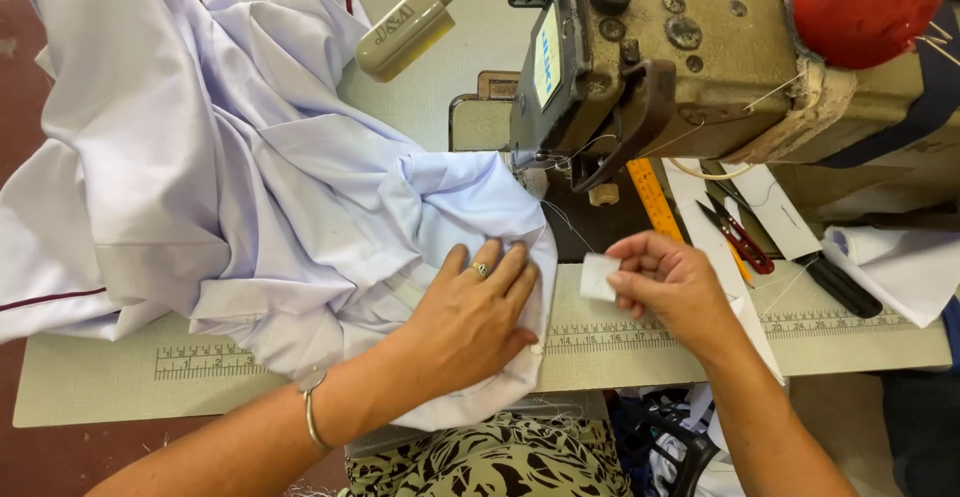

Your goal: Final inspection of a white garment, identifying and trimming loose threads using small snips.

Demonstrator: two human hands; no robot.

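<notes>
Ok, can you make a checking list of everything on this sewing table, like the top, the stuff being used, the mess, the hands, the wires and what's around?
Surface: pale table with printed ruler strips along the front edge.
Job's things: pale lilac garment bunched at the sewing machine; small white tag.
Clutter: red-handled snips, orange ruler, red pincushion on top of the machine, white cloth pieces at right.
Grippers: left hand lies flat on the garment; right hand pinches the tag in its fingers.
Cables: gooseneck lamp; no loose cable seen.
Surroundings: dark red floor.
</notes>
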